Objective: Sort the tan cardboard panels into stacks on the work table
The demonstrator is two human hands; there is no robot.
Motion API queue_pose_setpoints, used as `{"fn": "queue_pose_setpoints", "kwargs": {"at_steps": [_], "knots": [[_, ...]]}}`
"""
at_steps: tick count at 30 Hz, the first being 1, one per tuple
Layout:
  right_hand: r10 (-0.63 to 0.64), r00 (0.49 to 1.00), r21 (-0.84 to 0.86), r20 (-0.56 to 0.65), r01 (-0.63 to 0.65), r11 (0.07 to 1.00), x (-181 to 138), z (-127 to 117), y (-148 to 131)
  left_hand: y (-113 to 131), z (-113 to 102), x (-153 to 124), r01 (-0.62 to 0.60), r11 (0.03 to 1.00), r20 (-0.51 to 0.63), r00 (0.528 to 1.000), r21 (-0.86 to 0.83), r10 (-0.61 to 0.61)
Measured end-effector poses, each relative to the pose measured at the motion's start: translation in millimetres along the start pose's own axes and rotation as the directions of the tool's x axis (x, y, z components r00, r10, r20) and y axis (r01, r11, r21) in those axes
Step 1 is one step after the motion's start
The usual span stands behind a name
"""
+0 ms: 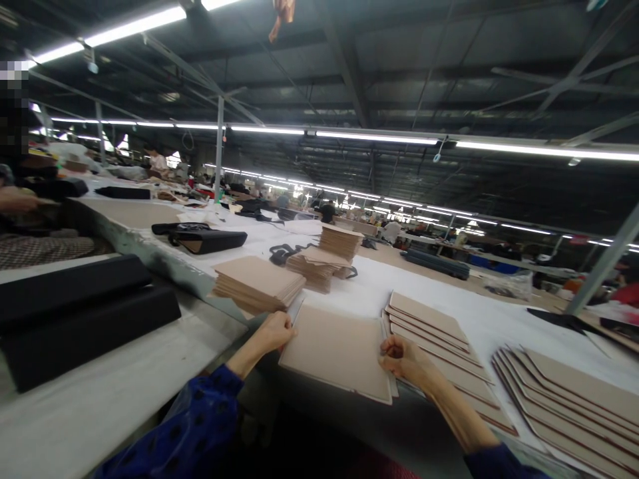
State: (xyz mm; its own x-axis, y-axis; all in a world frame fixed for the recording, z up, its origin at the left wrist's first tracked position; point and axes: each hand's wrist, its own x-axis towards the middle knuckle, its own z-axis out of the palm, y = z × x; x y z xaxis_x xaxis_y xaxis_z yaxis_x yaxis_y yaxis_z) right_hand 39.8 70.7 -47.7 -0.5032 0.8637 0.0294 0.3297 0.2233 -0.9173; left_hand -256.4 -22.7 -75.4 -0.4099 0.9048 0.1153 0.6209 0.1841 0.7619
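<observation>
A flat beige panel [337,346] with a thin pale edge lies at the near rim of the white table, with another sheet's corner showing under its right side. My left hand [272,332] pinches its left edge. At the right edge, the fingers of my right hand [404,356] are curled closed on the panel. Just behind my left hand stands a stack of beige sheets [259,279]. To the right of my right hand, several brown-edged panels [434,326] lie overlapped in a fanned row.
A second fanned row of panels [574,399] lies farther right. Taller beige stacks [339,243] stand behind, near black straps [284,253]. Black folded pieces [90,299] lie on the left table. Another person's hand [17,199] shows at far left. A metal post [606,259] rises at right.
</observation>
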Motion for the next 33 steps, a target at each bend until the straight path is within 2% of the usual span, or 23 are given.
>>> {"fn": "queue_pose_setpoints", "kwargs": {"at_steps": [10, 16, 21, 23, 26, 31, 33], "knots": [[-0.017, 0.999, -0.056, 0.044, 0.020, 0.998, 5.6, 0.2, 5.3, -1.7, 1.2, 1.2, 0.087, 0.994, 0.050, 0.995, -0.062, -0.084], [0.037, 0.996, -0.168, 0.079, -0.023, 0.985, 7.9, -3.5, 5.6, -0.8, 3.5, -3.5, 0.136, 0.960, 0.059, 0.990, -0.244, -0.126], [0.068, 0.993, -0.299, 0.095, -0.037, 0.954, 4.0, -3.0, -3.0, -2.1, 7.3, -4.9, 0.177, 0.891, 0.068, 0.984, -0.419, -0.164], [0.037, 0.995, -0.474, 0.091, 0.011, 0.880, -0.5, -1.2, -10.1, -1.6, 8.4, -5.1, 0.202, 0.856, 0.077, 0.979, -0.476, -0.188], [-0.054, 0.997, -0.729, 0.062, 0.082, 0.680, -8.8, 3.7, -23.5, -0.2, 8.9, -5.4, 0.218, 0.806, 0.087, 0.975, -0.550, -0.204], [-0.125, 0.992, -0.868, -0.008, 0.055, 0.494, -19.6, 10.6, -38.1, 1.7, 10.3, -5.2, 0.207, 0.715, 0.111, 0.978, -0.668, -0.179], [-0.118, 0.993, -0.883, 0.004, 0.059, 0.466, -20.8, 11.7, -37.1, 3.1, 11.1, -5.8, 0.192, 0.682, 0.115, 0.981, -0.705, -0.156]]}}
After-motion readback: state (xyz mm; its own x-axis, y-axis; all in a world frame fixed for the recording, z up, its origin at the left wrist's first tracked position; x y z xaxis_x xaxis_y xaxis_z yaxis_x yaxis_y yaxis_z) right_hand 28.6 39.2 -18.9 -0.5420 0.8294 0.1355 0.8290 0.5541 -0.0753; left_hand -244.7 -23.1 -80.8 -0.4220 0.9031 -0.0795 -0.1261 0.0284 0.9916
